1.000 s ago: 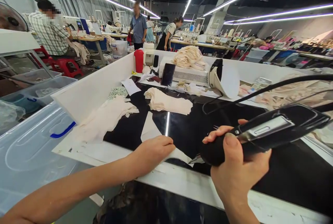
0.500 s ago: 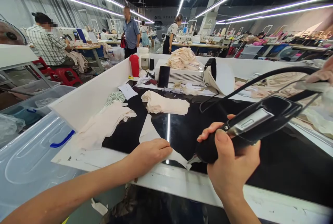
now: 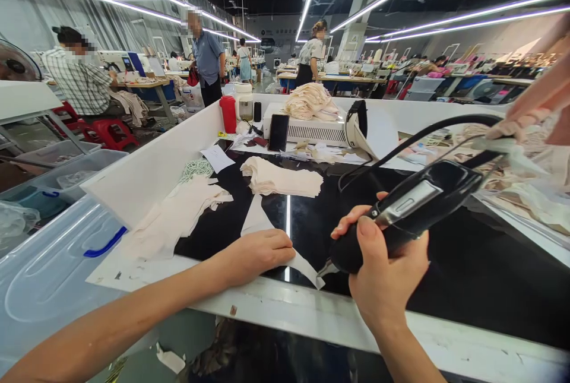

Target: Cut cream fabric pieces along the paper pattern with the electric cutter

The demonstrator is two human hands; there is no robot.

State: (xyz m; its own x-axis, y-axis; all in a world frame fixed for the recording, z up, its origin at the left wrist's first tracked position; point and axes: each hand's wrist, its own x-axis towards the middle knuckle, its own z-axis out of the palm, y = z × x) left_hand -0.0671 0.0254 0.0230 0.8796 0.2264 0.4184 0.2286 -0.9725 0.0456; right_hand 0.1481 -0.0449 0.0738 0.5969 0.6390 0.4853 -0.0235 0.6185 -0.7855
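My right hand [image 3: 387, 276] is wrapped round a black corded power tool [image 3: 414, 205] with a silver switch plate and a thin metal tip. The tip meets the lower right end of a pale cloth piece [image 3: 307, 267] on the black glossy table top [image 3: 467, 252]. My left hand [image 3: 260, 255] lies over the middle of that cloth, fingers together and bent, pinning it; the fingertips' underside is hidden. The tool's black cable [image 3: 423, 133] arcs up and right. A folded stack of pale cloth [image 3: 282, 178] lies beyond, and more cloth pieces [image 3: 173, 214] lie at left.
Another person's hand [image 3: 521, 116] reaches in at right, close to the cable. At the back stand a white box [image 3: 307, 130] topped with cloth, a phone [image 3: 278, 132] and a red cup [image 3: 228, 114]. A low white wall [image 3: 146, 169] edges the table's left.
The tool and my right hand have shifted slightly left, the tip staying at the cloth's end. The other person's hand has come further into view. My left hand stays on the cloth.
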